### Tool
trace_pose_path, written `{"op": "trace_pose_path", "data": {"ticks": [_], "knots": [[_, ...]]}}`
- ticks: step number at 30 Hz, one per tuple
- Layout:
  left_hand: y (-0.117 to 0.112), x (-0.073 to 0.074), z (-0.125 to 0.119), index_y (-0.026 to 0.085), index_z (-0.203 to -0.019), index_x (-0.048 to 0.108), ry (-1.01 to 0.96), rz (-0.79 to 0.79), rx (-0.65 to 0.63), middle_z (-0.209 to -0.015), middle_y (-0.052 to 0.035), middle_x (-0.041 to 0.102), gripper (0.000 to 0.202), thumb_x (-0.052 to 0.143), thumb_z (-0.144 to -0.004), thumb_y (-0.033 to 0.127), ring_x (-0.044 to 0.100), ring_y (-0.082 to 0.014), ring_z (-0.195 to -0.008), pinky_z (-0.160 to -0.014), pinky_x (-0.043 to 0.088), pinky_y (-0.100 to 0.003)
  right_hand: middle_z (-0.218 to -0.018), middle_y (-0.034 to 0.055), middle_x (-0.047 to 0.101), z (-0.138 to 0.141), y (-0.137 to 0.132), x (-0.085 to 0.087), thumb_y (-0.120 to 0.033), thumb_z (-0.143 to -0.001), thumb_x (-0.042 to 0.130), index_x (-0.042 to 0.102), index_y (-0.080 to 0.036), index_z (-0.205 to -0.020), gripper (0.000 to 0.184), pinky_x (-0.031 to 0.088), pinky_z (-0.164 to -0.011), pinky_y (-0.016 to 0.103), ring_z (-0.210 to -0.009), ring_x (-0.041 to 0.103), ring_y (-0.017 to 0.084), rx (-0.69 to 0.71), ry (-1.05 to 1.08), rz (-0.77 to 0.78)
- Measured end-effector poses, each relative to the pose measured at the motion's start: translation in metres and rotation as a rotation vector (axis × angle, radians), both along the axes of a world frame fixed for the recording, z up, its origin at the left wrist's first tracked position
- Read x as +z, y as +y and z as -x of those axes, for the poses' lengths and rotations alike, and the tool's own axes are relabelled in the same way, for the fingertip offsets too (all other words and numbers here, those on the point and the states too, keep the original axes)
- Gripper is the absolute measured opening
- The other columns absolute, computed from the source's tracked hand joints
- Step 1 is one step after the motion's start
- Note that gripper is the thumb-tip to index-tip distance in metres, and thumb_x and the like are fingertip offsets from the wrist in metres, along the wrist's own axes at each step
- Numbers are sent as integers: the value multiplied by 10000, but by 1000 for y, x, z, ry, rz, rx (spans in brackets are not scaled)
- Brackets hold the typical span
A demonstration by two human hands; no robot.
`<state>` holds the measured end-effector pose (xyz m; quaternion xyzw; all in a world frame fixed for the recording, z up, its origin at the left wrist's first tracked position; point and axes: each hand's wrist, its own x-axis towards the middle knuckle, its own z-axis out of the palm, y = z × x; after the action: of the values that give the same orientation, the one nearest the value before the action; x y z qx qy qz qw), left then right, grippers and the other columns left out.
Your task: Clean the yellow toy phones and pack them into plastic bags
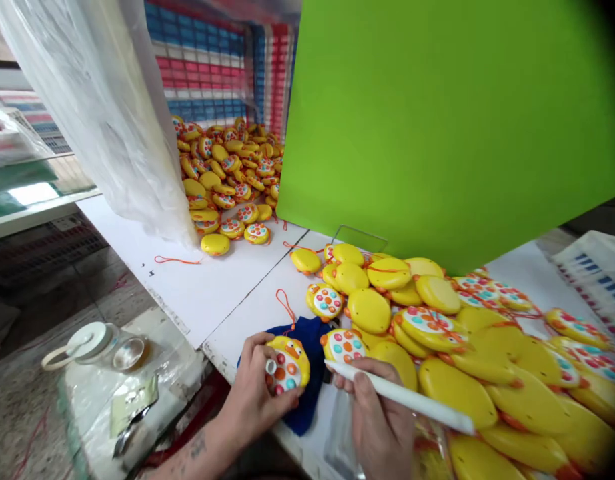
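My left hand (252,393) grips a yellow duck-shaped toy (287,363) with coloured buttons, held over a blue cloth (312,380) at the table's front edge. An orange cord (286,307) runs up from the toy. My right hand (380,423) is closed round a white pen-like tool (402,398), its tip pointing left toward the held toy. Just behind the tool's tip lies another duck toy (343,345), face up.
A heap of yellow duck toys (467,347) covers the white table (207,287) on the right. A second heap (227,173) sits at the back beside a clear plastic bag (102,100). A green board (447,120) stands upright. A lidded jar (95,347) lies at lower left.
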<state>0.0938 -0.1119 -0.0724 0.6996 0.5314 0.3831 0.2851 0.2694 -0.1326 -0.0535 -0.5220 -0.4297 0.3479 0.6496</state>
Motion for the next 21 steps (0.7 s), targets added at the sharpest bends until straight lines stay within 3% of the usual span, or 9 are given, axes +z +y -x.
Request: {"op": "trace_pose_path", "data": {"ticks": [4,7,9,12,15,18,21], "knots": [[57,16,-9,201,-967,411,38,-101,76,-1194,-110,402,378,686,-710,227,469,-264,-1149,-951,447,-457,-693,-4,620,-5,-6,7,-361,-851,576,576,-227,-920,151,501,-572,283,-598,602,165,-31,17,-42],[80,31,-20,184,-957,428,115,-157,59,-1212,-137,431,309,648,-742,203,456,-283,-1153,-968,408,-494,-715,4,653,-12,-5,6,-368,-840,598,553,-233,-935,171,523,-593,294,-621,635,180,-31,9,-15],[76,41,-25,188,-960,445,147,-198,-12,-1174,-124,489,229,598,-790,208,483,-264,-1104,-929,429,-461,-787,21,669,-17,-4,6,-380,-824,620,555,-233,-926,190,529,-624,301,-672,649,192,-48,-51,14],[53,52,-29,209,-874,467,196,-167,-93,-888,-38,581,80,536,-843,236,551,-205,-839,-741,471,-342,-839,38,657,-20,-2,15,-423,-848,572,581,-230,-947,216,521,-655,307,-735,637,205,-5,-175,28],[35,59,-29,224,-734,435,209,-82,-137,-668,29,518,127,516,-832,212,502,-159,-619,-567,400,-258,-777,26,616,-13,-3,32,-448,-880,504,586,-238,-922,229,496,-656,302,-737,594,201,68,-190,20],[28,61,-27,224,-699,421,194,-86,-185,-644,38,498,147,482,-772,112,479,-141,-577,-533,350,-235,-765,21,577,0,-3,43,-446,-879,503,579,-243,-898,218,463,-622,289,-740,551,198,97,-162,31],[26,62,-25,222,-716,433,195,-107,-211,-672,27,524,169,456,-719,55,501,-143,-605,-553,356,-232,-737,18,555,5,-3,44,-427,-882,504,590,-234,-887,211,436,-566,276,-707,539,191,145,-191,7]]}}
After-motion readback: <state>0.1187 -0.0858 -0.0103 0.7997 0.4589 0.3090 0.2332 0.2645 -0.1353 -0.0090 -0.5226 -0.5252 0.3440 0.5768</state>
